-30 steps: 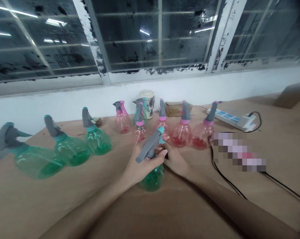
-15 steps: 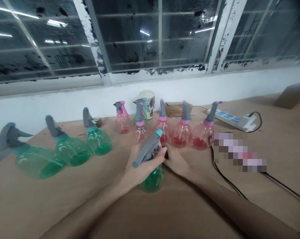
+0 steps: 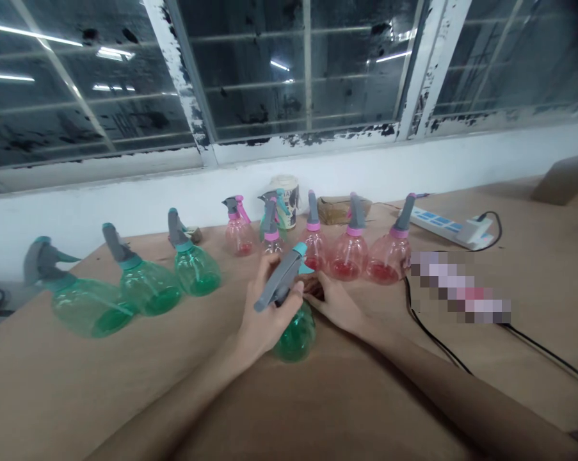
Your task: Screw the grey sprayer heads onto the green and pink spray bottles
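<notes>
bottle (image 3: 296, 338) sits, head (image 3: 281, 276) slanting toward the table's (image 3: 212, 419) far edge, gripped by the left hand (image 3: 264, 317), right hand (image 3: 339, 302) curled opposite, hold unclear.

Lettering here, back by the counter (image 3: 533, 269)'s far edge: dark capitals run across the pale cup (image 3: 292, 203), one looking like an A, but a spray bottle (image 3: 274, 200) partly covers it, the print is small and blurred, and the word can't be read!
</notes>
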{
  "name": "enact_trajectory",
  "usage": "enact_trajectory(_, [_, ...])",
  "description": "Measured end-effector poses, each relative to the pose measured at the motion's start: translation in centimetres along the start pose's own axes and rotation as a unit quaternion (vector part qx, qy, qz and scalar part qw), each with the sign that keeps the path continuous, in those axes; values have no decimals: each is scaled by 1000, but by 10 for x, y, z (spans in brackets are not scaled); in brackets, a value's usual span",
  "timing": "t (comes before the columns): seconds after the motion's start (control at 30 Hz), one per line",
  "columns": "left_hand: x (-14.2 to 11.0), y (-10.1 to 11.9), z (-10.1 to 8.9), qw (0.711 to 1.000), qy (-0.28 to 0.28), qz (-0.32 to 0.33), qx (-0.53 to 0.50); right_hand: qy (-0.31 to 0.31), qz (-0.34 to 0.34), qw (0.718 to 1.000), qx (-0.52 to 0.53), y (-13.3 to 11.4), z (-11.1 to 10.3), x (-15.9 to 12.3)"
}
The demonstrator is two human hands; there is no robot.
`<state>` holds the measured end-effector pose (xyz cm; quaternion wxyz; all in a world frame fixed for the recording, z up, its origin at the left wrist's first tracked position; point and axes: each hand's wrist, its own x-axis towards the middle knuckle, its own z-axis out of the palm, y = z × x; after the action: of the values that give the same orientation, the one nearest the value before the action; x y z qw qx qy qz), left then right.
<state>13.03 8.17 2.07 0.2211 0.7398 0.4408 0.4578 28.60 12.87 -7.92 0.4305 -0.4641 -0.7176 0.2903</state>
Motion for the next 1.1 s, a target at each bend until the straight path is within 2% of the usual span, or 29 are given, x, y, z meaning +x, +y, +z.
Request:
enact_trajectory(0.13, [-13, -10, -4, 996, -20, -1, 88, -7, 17, 1000, 2, -1, 0, 0])
enact_trajectory(0.27, [-25, -15, -18, 984, -38, -9, 171, -6, 14, 1000, -5, -2, 0, 1])
enact_trajectory(0.37, [-28, -23, -35, 975, -13, -46, 218, 0, 10, 1000, -5, 0, 0, 1])
enact_trajectory(0.43, [-25, -33, -44, 970, 27, -67, 234, 3, 3, 1000, 1, 1, 1, 1])
enact_trajectory(0.53, [-13, -51, -50, 954, 109, -104, 260, 1, -7, 1000, -1, 3, 1, 1])
enact_trajectory(0.67, [17, -69, -43, 934, 164, -131, 290, -1, -3, 1000, -7, 3, 1, 1])
enact_trajectory(0.8, [50, -83, -34, 926, 188, -143, 293, -5, -2, 1000, -4, 1, 0, 1])
enact_trajectory(0.9, [66, -92, -34, 926, 199, -142, 287, -8, -1, 1000, -4, 0, -1, 0])
enact_trajectory(1.1, [69, -97, -35, 934, 198, -118, 274, -6, -7, 1000, -6, 3, 1, 1])
